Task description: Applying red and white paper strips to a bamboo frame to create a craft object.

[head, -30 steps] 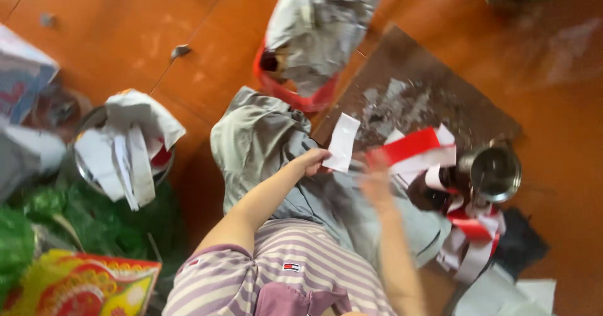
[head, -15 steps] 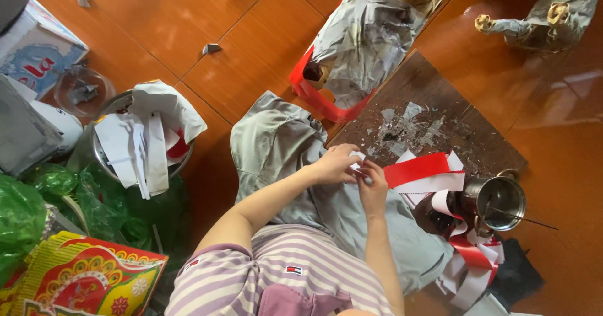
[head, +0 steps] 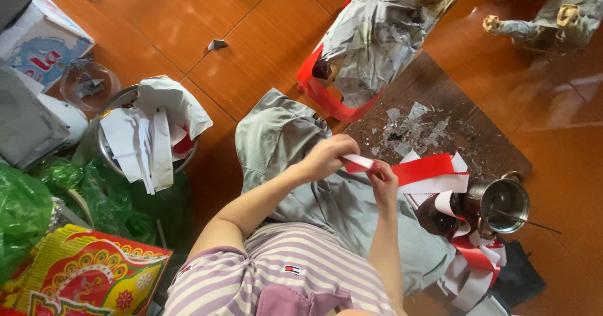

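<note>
While both hands meet near the middle of the frame, the left hand (head: pixel 326 156) pinches one end of a narrow red-and-white paper strip (head: pixel 359 161) and the right hand (head: pixel 382 179) closes its fingers on the strip just beside it, so each grip is clenched on the same piece. The strip hangs above the grey cloth (head: pixel 301 159) that covers the person's lap, not resting on anything.

A likely slip, judging from how thin the strip looks, is a tear or a crooked fold if the two hands pull apart unevenly; a loose pinch could also let it drop into the folds of the cloth, where it would be hard to find.

Just to the right lies a fan of longer red and white strips (head: pixel 433 171), overlapping the edge of a dark board (head: pixel 465 137) dusted with grey scraps. A small metal cup (head: pixel 499 204) with a thin stick in it stands at the right, close enough that a swing of the right elbow could knock it. More ribbon-like strips (head: pixel 471 259) trail below it. At upper centre a crumpled grey paper bundle with a red band (head: pixel 361 40) rests on the orange tiled floor (head: pixel 188 21). To the left, a metal bowl holding white strips (head: pixel 147 134) sits beside green plastic bags (head: pixel 44 197) and a bright patterned box (head: pixel 81 272).
</note>
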